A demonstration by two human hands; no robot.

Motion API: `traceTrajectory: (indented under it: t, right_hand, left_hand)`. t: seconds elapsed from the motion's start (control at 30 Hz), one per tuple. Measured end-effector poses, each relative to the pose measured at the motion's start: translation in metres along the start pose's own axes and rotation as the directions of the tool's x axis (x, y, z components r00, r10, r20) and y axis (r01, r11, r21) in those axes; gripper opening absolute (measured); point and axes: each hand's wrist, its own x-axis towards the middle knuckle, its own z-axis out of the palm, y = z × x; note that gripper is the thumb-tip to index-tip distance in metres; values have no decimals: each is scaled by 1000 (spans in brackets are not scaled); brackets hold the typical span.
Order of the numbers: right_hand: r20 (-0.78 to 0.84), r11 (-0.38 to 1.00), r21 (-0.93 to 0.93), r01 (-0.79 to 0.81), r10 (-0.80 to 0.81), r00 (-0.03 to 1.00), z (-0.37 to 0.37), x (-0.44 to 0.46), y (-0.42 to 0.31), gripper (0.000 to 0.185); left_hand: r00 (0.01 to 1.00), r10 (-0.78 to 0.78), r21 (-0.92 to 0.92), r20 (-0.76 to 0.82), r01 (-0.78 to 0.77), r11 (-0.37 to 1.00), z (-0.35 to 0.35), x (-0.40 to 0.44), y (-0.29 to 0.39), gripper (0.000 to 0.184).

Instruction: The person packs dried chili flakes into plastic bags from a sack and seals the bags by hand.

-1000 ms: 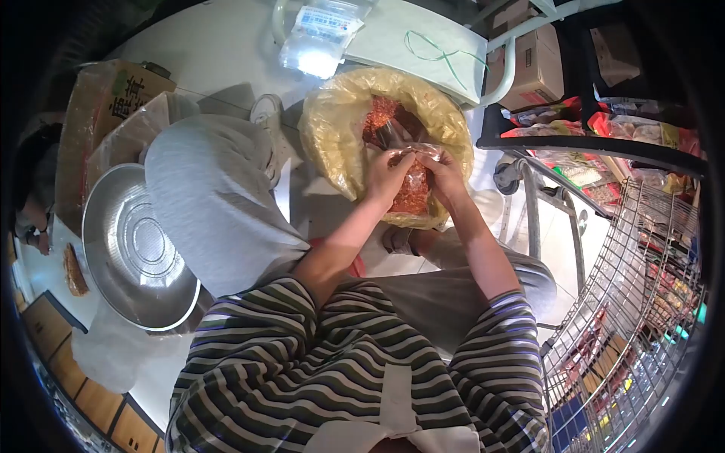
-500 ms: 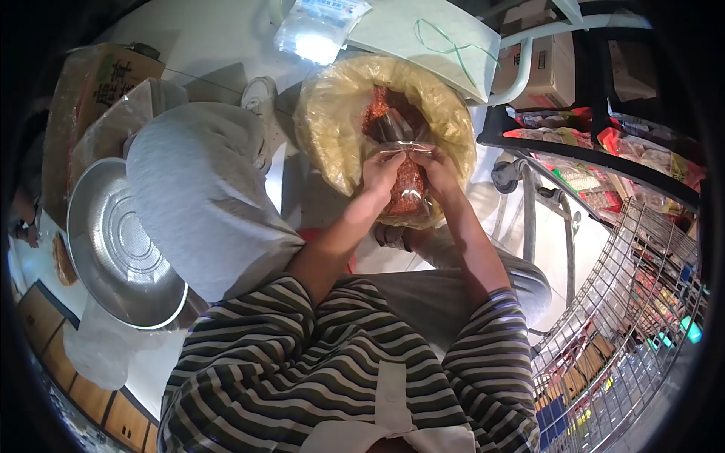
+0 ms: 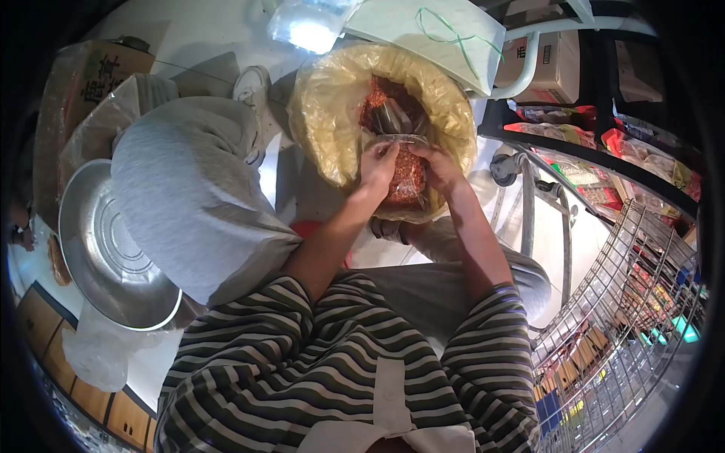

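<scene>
A clear plastic bag (image 3: 405, 177) filled with red chili flakes is held over the near side of a large sack lined with yellow plastic (image 3: 321, 143). My left hand (image 3: 377, 164) pinches the bag's top edge on the left. On the right, my right hand (image 3: 439, 166) grips the same edge, thumb and fingers closed on the plastic. Behind the bag, loose chili flakes (image 3: 375, 97) lie in the sack. A metal scoop (image 3: 393, 117), partly hidden by the bag's top, rests in them.
A wide metal basin (image 3: 121, 249) stands at the left by my knee. Cardboard boxes (image 3: 98, 83) are at the upper left. To the right are a wire basket (image 3: 596, 332) and a shelf with red packets (image 3: 559, 132). Green string (image 3: 453, 38) lies on a white board (image 3: 423, 45).
Both hands still hold the bag's top edge, with small finger shifts. My right fingers have spread a little further along it. The whole view has shifted slightly.
</scene>
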Motion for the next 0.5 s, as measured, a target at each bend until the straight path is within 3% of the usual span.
traceTrajectory:
  t: [0.07, 0.13, 0.27, 0.33, 0.5]
  right_hand:
    - [10, 999, -13, -38, 38, 999, 1, -1, -1, 26]
    - [64, 998, 12, 67, -67, 996, 3, -1, -1, 23]
    - [89, 992, -56, 111, -106, 990, 0, 3, 5, 27]
    - [2, 995, -76, 66, -66, 998, 5, -1, 4, 26]
    - [-11, 967, -246, 60, -64, 998, 17, -11, -5, 28]
  left_hand:
    - [1000, -21, 1, -11, 22, 1000, -1, -2, 3, 16]
    - [974, 19, -209, 225, 29, 977, -5, -3, 6, 18]
    - [977, 30, -133, 210, -2, 991, -4, -1, 8, 18]
    - [991, -23, 66, 129, 14, 998, -5, 1, 6, 18]
    - [993, -2, 40, 118, -3, 999, -7, 0, 5, 19]
